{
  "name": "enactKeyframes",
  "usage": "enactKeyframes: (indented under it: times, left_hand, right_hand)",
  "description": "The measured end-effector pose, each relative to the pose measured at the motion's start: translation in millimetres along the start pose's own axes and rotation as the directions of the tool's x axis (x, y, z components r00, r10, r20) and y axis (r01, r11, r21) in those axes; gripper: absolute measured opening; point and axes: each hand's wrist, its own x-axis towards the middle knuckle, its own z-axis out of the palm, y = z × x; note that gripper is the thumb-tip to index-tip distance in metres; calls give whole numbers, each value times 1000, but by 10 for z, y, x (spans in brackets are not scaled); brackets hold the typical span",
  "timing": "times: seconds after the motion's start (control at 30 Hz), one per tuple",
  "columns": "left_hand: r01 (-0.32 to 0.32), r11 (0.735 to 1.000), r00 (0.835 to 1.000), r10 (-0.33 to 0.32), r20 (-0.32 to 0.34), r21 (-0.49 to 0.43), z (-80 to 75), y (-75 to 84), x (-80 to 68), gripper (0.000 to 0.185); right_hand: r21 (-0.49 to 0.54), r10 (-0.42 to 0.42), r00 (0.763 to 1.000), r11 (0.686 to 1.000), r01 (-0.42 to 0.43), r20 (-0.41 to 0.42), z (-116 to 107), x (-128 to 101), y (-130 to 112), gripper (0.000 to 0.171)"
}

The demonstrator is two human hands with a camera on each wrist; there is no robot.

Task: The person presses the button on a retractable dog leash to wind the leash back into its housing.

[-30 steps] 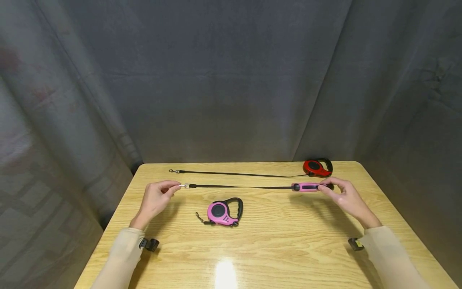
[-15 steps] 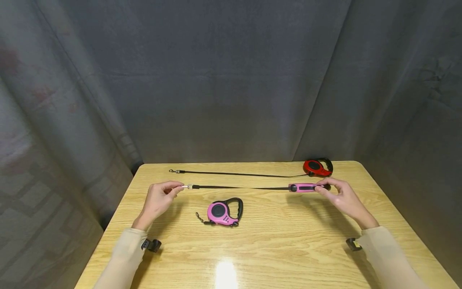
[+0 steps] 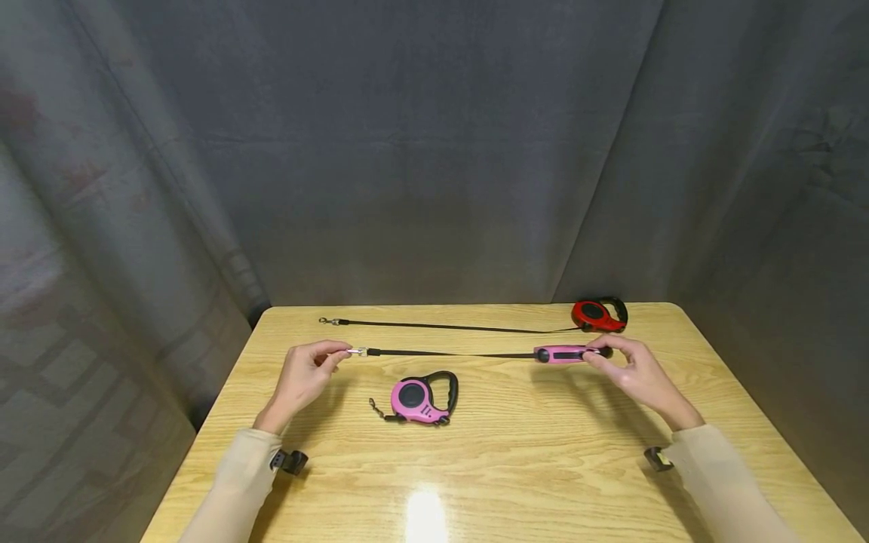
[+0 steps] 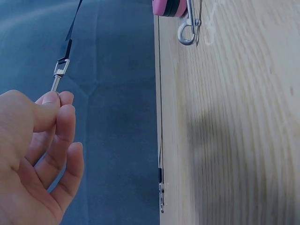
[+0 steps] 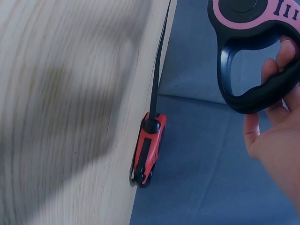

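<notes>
My left hand (image 3: 337,354) pinches the metal clip (image 3: 356,351) of a black strap (image 3: 451,353), held above a wooden table (image 3: 543,467). The strap runs right into a pink retractable leash housing (image 3: 562,354), turned on edge. My right hand (image 3: 596,356) grips that housing by its black handle (image 5: 243,89). The left wrist view shows thumb and forefinger of the left hand (image 4: 55,101) closed on the clip (image 4: 58,75). In the right wrist view the fingers of the right hand (image 5: 281,70) curl round the handle.
A second pink leash (image 3: 421,397) lies flat mid-table, its short clip (image 3: 375,409) at its left. A red leash (image 3: 597,314) sits at the far right edge, its strap (image 3: 448,326) stretched left along the back. Grey curtains surround the table.
My right hand has carried the pink housing leftward, and my left hand has shifted a little right with the clip. The stretch of strap between them is shorter.
</notes>
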Motion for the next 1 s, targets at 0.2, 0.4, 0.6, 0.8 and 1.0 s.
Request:
enactKeyframes:
  times: [0.2,0.4,0.6,0.8,1.0]
  left_hand:
    - [-7,1000,1000,7,9,-11,31,36,0,14]
    - [-7,1000,1000,7,17,-10,57,59,3,14]
    - [-4,1000,1000,4,18,-11,76,92,4,14]
    - [-17,1000,1000,18,22,-23,92,134,2,14]
    - [-12,1000,1000,13,24,-29,110,135,-7,13]
  right_hand:
    - [-1,-17,1000,1000,17,7,55,17,-25,5]
    - [-17,-32,999,999,32,7,102,35,-35,6]
    - [-2,-73,997,997,73,7,139,53,-50,8]
    - [9,-107,994,994,107,14,201,66,-79,11]
    - [23,-103,995,994,103,16,271,74,-98,11]
